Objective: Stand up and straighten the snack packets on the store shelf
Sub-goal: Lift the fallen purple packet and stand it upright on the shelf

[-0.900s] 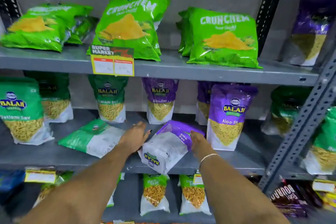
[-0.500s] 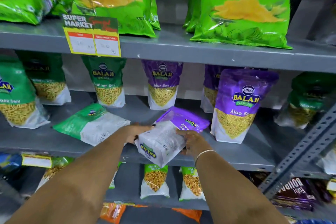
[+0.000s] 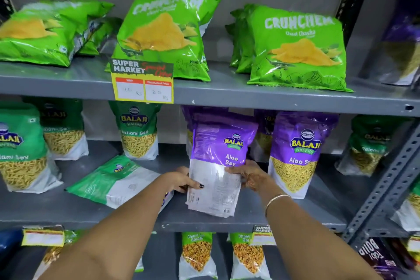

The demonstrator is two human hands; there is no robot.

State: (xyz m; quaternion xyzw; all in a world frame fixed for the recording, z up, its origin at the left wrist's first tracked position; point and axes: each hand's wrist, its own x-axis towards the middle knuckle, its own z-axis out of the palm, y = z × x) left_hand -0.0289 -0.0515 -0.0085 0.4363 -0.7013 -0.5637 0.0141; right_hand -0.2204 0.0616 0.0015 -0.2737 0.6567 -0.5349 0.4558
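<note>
Hands: left and right clamping purple packet by both sides, steadying it upright.
Green packet: left of purple packet, lying flat, not yet stood.

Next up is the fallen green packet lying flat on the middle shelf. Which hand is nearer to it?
Left. The left hand grips the purple Aloo Sev packet just right of the fallen green packet; the right hand holds the purple packet's far side.

Bare forearms without sleeves, thin gold bangle on right wrist, dark polish on left thumbnail
</note>
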